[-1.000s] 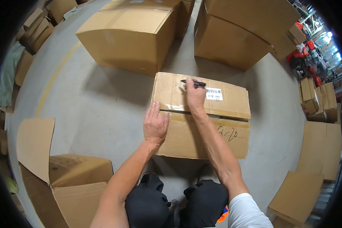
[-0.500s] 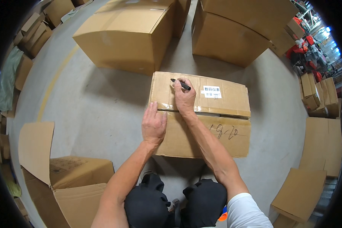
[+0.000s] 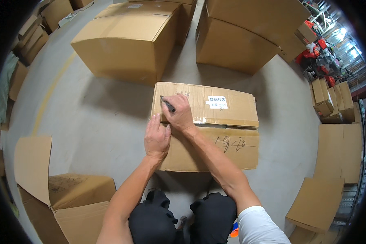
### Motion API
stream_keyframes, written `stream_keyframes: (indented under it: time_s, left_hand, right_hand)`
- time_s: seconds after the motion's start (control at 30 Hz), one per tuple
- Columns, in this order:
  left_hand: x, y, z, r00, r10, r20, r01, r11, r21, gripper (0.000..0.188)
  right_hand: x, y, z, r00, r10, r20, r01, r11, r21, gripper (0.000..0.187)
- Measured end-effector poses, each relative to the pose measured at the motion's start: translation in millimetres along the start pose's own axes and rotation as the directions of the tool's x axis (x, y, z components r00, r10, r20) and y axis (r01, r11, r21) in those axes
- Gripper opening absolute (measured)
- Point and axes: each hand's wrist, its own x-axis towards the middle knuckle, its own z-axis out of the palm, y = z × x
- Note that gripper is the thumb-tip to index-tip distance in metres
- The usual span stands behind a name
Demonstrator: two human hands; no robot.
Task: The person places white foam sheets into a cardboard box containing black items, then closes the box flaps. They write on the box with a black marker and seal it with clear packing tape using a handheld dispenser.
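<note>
While the taped cardboard box (image 3: 205,130) lay flat on the concrete floor (image 3: 89,118) straight ahead of the kneeling person, at twelve o'clock from the knees, it looked stiff and dry rather than slippery, with glossy tape along its top seam and a white label (image 3: 217,102) toward its one o'clock corner. Its weight could not be told; the short side edges seemed the soundest hold. The right hand (image 3: 179,116) had its fingers closed around a dark marker (image 3: 167,104) near the ten o'clock corner. The left hand (image 3: 156,137) rested flat, fingers together, on the nine o'clock edge. Larger boxes (image 3: 128,40) stood beyond, an opened carton (image 3: 65,199) at eight o'clock.
</note>
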Motion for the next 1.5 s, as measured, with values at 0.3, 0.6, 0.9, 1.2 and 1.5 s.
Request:
stream_keyframes:
  time_s: [0.3,0.6,0.9,1.2,1.5]
  left_hand:
    - [0.2,-1.0,0.2,0.998,0.028,-0.052,-0.027,1.000,0.010,0.028]
    - [-3.2,-6.5,-1.8,1.000,0.000,-0.001,0.000,0.999,0.034,0.039]
    - [-0.2,-1.0,-4.2,1.000,0.021,-0.021,-0.021,0.999,0.028,0.037]
    - [-1.2,-3.2,-4.8,0.999,0.019,-0.050,-0.019,1.000,-0.005,0.033]
    - [-1.2,-4.0,-1.0,0.998,0.013,-0.057,-0.014,1.000,-0.019,0.032]
  right_hand:
    - [-1.7,7.7,1.7,0.944,0.282,-0.168,-0.270,0.958,0.095,0.024]
    - [-4.1,17.2,9.8,0.794,0.580,-0.182,-0.457,0.768,0.449,0.028]
    - [-4.0,12.3,3.6,0.882,0.456,-0.119,-0.408,0.865,0.291,0.015]
    - [-12.7,5.7,2.9,0.878,0.467,-0.100,-0.422,0.856,0.298,0.016]
    - [-19.0,7.8,1.6,0.893,0.433,-0.121,-0.396,0.885,0.244,0.018]
